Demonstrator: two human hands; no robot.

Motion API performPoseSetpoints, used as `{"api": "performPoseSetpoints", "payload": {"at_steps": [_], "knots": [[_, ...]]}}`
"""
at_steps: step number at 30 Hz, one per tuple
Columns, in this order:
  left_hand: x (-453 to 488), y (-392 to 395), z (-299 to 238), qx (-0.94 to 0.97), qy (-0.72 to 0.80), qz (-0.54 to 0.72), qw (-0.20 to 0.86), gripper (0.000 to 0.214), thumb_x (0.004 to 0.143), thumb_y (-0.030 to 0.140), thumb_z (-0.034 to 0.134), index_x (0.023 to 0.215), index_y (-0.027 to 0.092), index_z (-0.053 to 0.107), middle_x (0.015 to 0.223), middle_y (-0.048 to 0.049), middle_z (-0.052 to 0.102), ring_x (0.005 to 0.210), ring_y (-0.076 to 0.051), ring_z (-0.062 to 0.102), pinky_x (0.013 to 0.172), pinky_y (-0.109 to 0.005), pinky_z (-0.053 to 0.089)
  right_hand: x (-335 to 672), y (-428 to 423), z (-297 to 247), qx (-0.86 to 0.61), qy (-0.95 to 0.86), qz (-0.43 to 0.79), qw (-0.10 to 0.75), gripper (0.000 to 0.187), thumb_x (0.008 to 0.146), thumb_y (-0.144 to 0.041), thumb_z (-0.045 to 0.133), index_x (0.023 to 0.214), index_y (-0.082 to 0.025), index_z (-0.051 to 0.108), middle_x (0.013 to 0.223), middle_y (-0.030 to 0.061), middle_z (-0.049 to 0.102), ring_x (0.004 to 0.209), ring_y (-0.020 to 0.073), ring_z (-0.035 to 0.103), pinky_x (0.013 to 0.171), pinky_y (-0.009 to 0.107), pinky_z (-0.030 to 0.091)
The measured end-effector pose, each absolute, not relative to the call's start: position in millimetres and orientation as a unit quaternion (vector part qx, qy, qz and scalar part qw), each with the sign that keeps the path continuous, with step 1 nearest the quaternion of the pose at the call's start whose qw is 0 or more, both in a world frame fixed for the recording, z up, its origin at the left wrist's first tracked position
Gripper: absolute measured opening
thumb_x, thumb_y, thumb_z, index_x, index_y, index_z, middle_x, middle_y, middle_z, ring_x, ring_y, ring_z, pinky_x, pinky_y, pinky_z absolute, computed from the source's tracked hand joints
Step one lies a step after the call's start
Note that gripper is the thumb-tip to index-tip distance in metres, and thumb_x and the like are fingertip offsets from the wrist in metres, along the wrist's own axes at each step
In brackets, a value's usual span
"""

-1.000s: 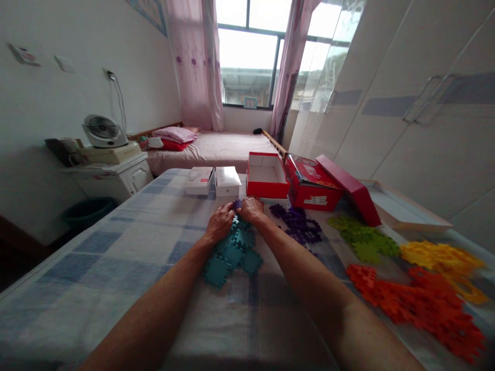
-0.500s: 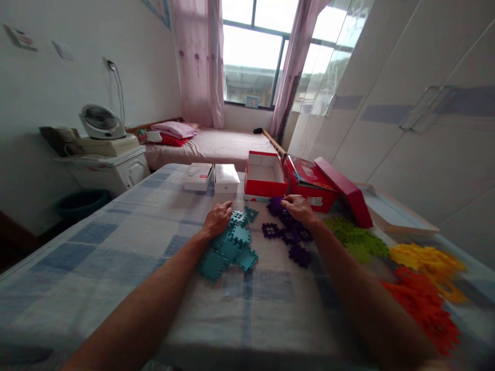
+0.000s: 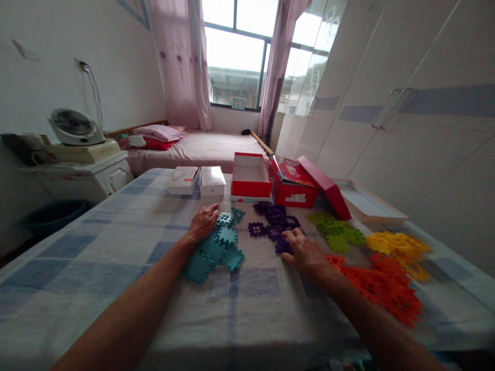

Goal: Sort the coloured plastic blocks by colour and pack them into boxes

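Observation:
My left hand (image 3: pixel 202 223) lies on the left edge of a joined cluster of teal puzzle pieces (image 3: pixel 216 248), fingers bent over it. My right hand (image 3: pixel 303 251) rests palm down on the checked tablecloth (image 3: pixel 116 247), its fingertips on a loose purple piece (image 3: pixel 283 247) at the near end of the purple pile (image 3: pixel 274 220). One small teal piece (image 3: pixel 237 214) lies apart beyond the cluster.
Green pieces (image 3: pixel 337 233), yellow pieces (image 3: pixel 398 245) and orange pieces (image 3: pixel 381 282) lie to the right. Red boxes (image 3: pixel 251 178) and a red lid (image 3: pixel 324 185) stand behind, with two white boxes (image 3: pixel 198 180). A cabinet with a fan (image 3: pixel 75 128) stands left; wardrobe doors rise on the right.
My right hand left the teal cluster, went to the far purple pieces, then drew back nearer onto a loose purple piece. The left hand stayed on the teal cluster.

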State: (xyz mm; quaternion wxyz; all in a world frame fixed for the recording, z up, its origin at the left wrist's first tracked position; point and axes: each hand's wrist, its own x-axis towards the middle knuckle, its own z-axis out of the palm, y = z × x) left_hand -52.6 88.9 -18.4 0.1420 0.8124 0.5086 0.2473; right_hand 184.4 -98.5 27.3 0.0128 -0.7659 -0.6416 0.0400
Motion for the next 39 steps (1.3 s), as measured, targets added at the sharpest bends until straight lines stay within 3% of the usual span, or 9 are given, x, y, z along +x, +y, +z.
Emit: {"api": "performPoseSetpoints", "payload": {"at_steps": [8, 14, 23, 29, 34, 39], "knots": [[-53, 87, -19, 0.812, 0.505, 0.26, 0.134, 0.047, 0.087, 0.026, 0.031, 0.121, 0.008, 0.058, 0.125, -0.0128, 0.061, 0.117, -0.021, 0.054, 0.103, -0.032, 0.038, 186, -84, 25, -0.76, -0.649, -0.039, 0.01, 0.029, 0.086, -0.017, 0.042, 0.108, -0.019, 0.059, 0.105, 0.0077, 0.064, 0.087, 0.0208, 0.065, 0.069, 0.029, 0.043], [-53, 85, -15, 0.802, 0.507, 0.275, 0.153, 0.047, 0.086, 0.028, 0.031, 0.118, 0.011, 0.06, 0.12, -0.0105, 0.064, 0.112, -0.02, 0.058, 0.099, -0.031, 0.041, 186, -103, 27, -0.764, -0.641, -0.062, 0.034, 0.034, 0.088, -0.04, 0.051, 0.112, -0.018, 0.058, 0.111, 0.0107, 0.06, 0.089, 0.0245, 0.065, 0.068, 0.031, 0.046], [-60, 77, 4, 0.753, 0.477, 0.442, 0.099, 0.043, 0.082, 0.032, 0.034, 0.104, 0.012, 0.065, 0.114, -0.0118, 0.065, 0.106, -0.025, 0.06, 0.096, -0.04, 0.044, 158, -178, 8, -0.696, -0.648, 0.036, 0.307, 0.024, 0.088, -0.024, 0.05, 0.111, -0.023, 0.057, 0.107, 0.0036, 0.06, 0.086, 0.0152, 0.062, 0.076, 0.028, 0.049], [-21, 37, 36, 0.819, 0.354, 0.431, 0.136, 0.033, 0.082, 0.033, 0.042, 0.099, 0.018, 0.065, 0.112, -0.0076, 0.065, 0.105, -0.024, 0.06, 0.098, -0.04, 0.044, 234, -229, 15, -0.738, -0.501, -0.122, 0.436, 0.024, 0.09, -0.031, 0.044, 0.109, -0.022, 0.057, 0.107, 0.007, 0.06, 0.091, 0.0178, 0.059, 0.081, 0.033, 0.05], [46, -25, 42, 0.876, 0.228, 0.35, 0.242, 0.026, 0.082, 0.032, 0.048, 0.096, 0.021, 0.067, 0.115, -0.0058, 0.063, 0.107, -0.022, 0.058, 0.096, -0.038, 0.046, 353, -243, 18, -0.797, -0.383, -0.238, 0.402, 0.051, 0.084, -0.048, 0.045, 0.122, -0.014, 0.05, 0.122, 0.0167, 0.052, 0.115, 0.0278, 0.048, 0.095, 0.044, 0.042], [103, -63, 15, 0.891, 0.168, 0.321, 0.274, 0.024, 0.083, 0.021, 0.048, 0.097, 0.02, 0.067, 0.114, -0.0077, 0.063, 0.105, -0.02, 0.06, 0.095, -0.036, 0.047, 443, -217, -1, -0.881, -0.339, -0.149, 0.295, 0.079, 0.075, -0.059, 0.051, 0.135, -0.009, 0.039, 0.136, 0.0202, 0.043, 0.127, 0.0304, 0.038, 0.102, 0.044, 0.034]]}}
